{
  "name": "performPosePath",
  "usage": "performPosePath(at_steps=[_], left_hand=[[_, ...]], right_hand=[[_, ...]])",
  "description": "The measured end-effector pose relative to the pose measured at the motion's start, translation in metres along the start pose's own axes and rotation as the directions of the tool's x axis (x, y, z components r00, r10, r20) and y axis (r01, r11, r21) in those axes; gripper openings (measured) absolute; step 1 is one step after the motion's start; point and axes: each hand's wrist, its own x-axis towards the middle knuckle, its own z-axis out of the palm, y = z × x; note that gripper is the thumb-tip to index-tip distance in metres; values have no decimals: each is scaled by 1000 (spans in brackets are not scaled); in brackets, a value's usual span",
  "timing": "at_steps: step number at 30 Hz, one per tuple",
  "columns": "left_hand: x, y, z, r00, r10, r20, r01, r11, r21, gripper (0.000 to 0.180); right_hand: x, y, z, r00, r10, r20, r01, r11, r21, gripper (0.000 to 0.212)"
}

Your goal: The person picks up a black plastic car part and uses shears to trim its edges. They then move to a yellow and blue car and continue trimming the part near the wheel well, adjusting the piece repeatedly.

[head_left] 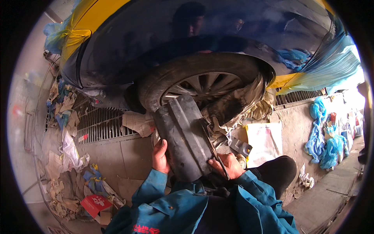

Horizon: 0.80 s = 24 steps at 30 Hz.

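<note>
Between my hands I hold a dark grey, ribbed plastic panel (183, 136), tilted up in front of the car wheel. My left hand (159, 156) grips its left edge, thumb up and the other fingers hidden behind. My right hand (229, 164) is closed on the right edge, where a thin dark strip sticks out beside the fingers. Just past the panel's top end are the spoked wheel (210, 84) and its tyre (152, 87). Over them curves the dark blue car body (194, 35), with yellow edges and blue plastic film (335, 62) at the right.
Crumpled masking paper (265, 105) lies against the wheel. A white sheet (265, 144) and a small metal bracket (238, 146) rest beside my right hand. Floor grates (99, 119) run beneath the car. Paper scraps (64, 195), a red box (96, 204) and blue plastic film litter the sides.
</note>
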Motion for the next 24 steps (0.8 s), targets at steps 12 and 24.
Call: performPosePath(at_steps=[12,24], left_hand=[[6,9,22,988,90,123,-128,931,343,67],[15,27,34,975,-78,210,-7,926,377,88]], right_hand=[[2,11,16,990,117,85,-132,970,203,59],[5,11,16,992,85,-98,-86,996,-6,51]])
